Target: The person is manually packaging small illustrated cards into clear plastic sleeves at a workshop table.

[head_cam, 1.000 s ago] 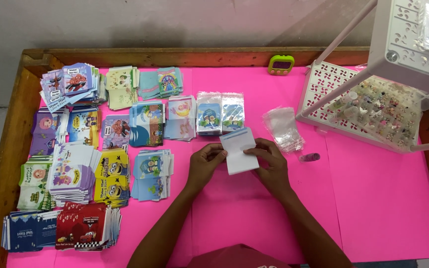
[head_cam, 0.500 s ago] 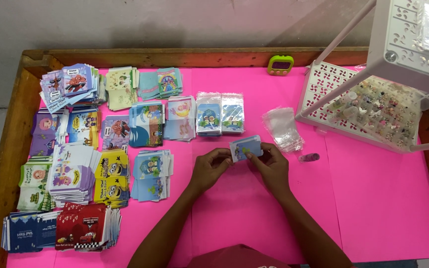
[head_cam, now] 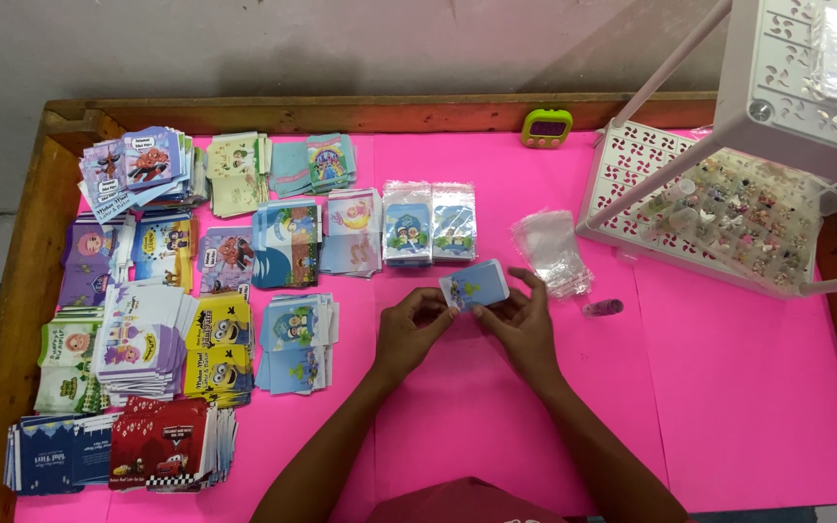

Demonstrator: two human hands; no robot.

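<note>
Both of my hands hold a small blue printed card packet point(head_cam: 477, 285) just above the pink table cover point(head_cam: 728, 387). My left hand point(head_cam: 409, 329) pinches its left end with thumb and fingertips. My right hand point(head_cam: 520, 324) grips its right end and underside. Two bagged blue packets point(head_cam: 430, 224) lie just beyond my hands. A pile of clear plastic bags point(head_cam: 552, 250) lies to the right of my right hand.
Several stacks of colourful printed card packets point(head_cam: 171, 320) cover the left half of the table. A white perforated rack point(head_cam: 728, 208) with small trinkets stands at the right. A green timer point(head_cam: 546, 127) sits at the back edge. A small dark item point(head_cam: 603, 308) lies near the bags.
A second ago the packet was unfolded, its white side up. My hands have since folded it small, blue face showing, and it now sits slightly lower between my fingers.
</note>
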